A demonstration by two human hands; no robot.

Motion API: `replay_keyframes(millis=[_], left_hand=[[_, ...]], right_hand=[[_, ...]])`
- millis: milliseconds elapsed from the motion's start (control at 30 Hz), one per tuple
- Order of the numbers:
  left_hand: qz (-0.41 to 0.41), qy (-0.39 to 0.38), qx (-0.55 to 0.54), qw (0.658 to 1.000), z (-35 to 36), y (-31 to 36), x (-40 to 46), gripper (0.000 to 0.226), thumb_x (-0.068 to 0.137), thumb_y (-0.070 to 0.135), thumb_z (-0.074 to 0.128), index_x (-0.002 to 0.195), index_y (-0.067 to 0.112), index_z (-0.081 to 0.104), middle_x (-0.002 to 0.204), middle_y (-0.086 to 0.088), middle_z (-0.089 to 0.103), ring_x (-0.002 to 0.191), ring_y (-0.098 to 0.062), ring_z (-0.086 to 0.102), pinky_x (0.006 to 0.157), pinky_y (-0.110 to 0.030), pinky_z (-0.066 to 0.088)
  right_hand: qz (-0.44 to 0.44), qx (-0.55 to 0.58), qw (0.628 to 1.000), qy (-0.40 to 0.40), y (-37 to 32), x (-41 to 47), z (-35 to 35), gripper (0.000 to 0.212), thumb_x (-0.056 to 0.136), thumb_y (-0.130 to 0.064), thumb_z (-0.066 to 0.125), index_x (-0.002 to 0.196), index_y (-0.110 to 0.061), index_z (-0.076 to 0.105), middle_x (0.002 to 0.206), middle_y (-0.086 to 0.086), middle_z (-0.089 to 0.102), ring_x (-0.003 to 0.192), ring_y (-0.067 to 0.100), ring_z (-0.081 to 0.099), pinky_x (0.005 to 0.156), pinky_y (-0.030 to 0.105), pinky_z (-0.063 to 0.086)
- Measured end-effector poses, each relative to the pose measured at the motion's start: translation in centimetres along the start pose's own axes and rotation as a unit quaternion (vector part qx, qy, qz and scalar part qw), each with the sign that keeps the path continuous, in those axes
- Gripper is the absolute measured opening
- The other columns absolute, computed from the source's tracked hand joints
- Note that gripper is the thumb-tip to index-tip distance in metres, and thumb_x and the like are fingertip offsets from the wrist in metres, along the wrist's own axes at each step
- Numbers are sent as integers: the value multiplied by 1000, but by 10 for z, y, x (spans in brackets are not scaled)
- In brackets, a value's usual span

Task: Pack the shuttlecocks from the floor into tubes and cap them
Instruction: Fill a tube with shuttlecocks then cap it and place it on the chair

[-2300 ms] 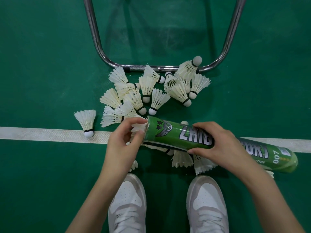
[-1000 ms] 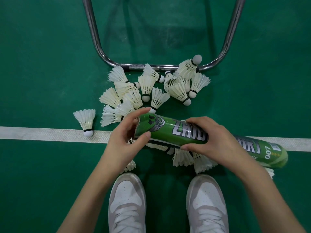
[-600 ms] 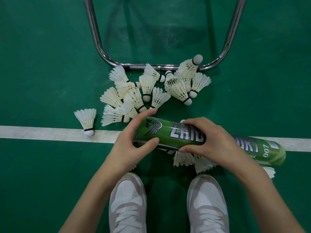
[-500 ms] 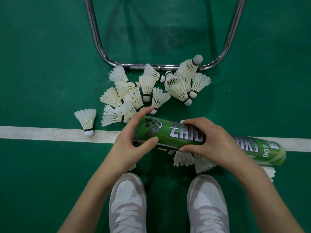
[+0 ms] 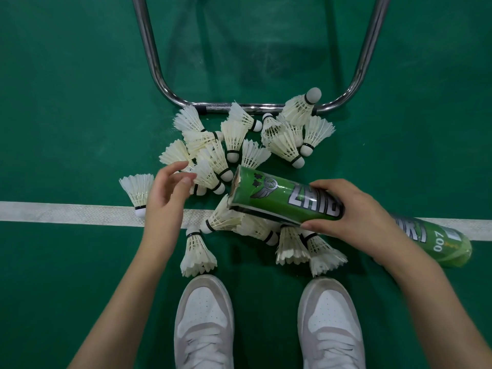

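Two hands: right hand grips green cardboard tube; left hand, fingers loosely spread, touches white feather shuttlecock.

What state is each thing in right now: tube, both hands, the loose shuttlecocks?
Tube: held off the floor, near end open, uncapped, tilted.
Right hand: grips the tube's middle.
Left hand: off the tube, fingers loosely curled, reaching at the pile, holding nothing.
Shuttlecocks: scattered loose on the floor, lying on their sides.
Lone shuttlecock: apart, cork on the white line.
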State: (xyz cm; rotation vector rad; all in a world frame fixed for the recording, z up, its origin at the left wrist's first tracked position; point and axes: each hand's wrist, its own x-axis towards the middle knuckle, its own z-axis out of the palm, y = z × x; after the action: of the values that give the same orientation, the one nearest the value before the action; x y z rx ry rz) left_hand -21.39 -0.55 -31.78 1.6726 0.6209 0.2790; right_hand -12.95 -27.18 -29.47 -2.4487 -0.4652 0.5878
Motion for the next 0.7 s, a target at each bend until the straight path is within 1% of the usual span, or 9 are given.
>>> replay_keyframes(millis=[100, 167, 233, 267, 333, 400, 533, 633, 700], left_hand=[[12, 10, 93, 996, 2, -7, 16, 30, 93, 10, 52, 118, 26, 55, 117, 7, 58, 109, 0, 52, 97, -24, 42], [15, 0, 142, 990, 4, -11, 26, 37, 91, 8, 52, 123, 26, 54, 125, 9, 54, 115, -1, 48, 100, -23, 37], [16, -18, 184, 983, 6, -14, 35, 42, 90, 7, 52, 127, 27, 50, 127, 11, 53, 118, -3, 47, 97, -19, 33], [13, -27, 200, 979, 7, -16, 38, 44, 90, 6, 51, 128, 28, 49, 126, 11, 53, 116, -5, 48, 92, -15, 34], [-4, -37, 232, 972, 10, -17, 42, 45, 92, 5, 50, 129, 30, 47, 119, 6, 55, 104, -9, 51, 72, -9, 37], [-12, -35, 262, 964, 12, -18, 43, 43, 93, 8, 52, 129, 32, 46, 112, 2, 56, 94, -10, 51, 59, -9, 34], [-1, -22, 264, 964, 14, -19, 42, 41, 92, 10, 57, 127, 29, 48, 102, -2, 58, 85, -10, 52, 59, -11, 33], [-1, -16, 258, 966, 15, -19, 38, 39, 92, 11, 58, 124, 30, 50, 95, -2, 57, 77, -1, 50, 60, -13, 34], [8, -10, 248, 969, 14, -19, 34, 38, 91, 11, 58, 123, 31, 52, 92, -2, 57, 78, -1, 50, 62, -16, 35]], right_hand=[[9, -7, 1000, 3, 4, -1, -3, 71, 61, -51, 76, 124, -33, 48, 108, -19, 46, 102, 11, 50, 89, 33, 43], [12, -8, 1000, 3, 7, -1, -3, 72, 60, -53, 74, 124, -33, 48, 108, -19, 45, 101, 11, 50, 89, 33, 43], [15, -9, 1000, 2, 8, -1, -3, 73, 59, -54, 74, 124, -33, 48, 108, -18, 46, 101, 11, 50, 89, 34, 44], [15, -10, 1000, 1, 8, -1, -3, 73, 59, -54, 74, 124, -32, 48, 108, -18, 46, 101, 11, 50, 89, 34, 44], [17, -12, 1000, -2, 8, -2, -3, 73, 60, -53, 75, 125, -32, 48, 108, -17, 46, 101, 11, 50, 88, 33, 44], [18, -15, 1000, -2, 9, -2, -3, 72, 61, -52, 76, 125, -32, 48, 109, -17, 46, 101, 11, 50, 88, 33, 44], [22, -16, 1000, -4, 8, -1, -2, 72, 61, -52, 76, 124, -32, 48, 108, -18, 45, 102, 12, 50, 88, 33, 43], [20, -17, 1000, -4, 9, -2, -1, 71, 61, -50, 77, 124, -32, 48, 108, -17, 45, 102, 13, 50, 89, 34, 43], [19, -17, 1000, -4, 9, -2, 0, 72, 62, -50, 77, 124, -31, 48, 108, -17, 46, 102, 13, 51, 89, 34, 44]])
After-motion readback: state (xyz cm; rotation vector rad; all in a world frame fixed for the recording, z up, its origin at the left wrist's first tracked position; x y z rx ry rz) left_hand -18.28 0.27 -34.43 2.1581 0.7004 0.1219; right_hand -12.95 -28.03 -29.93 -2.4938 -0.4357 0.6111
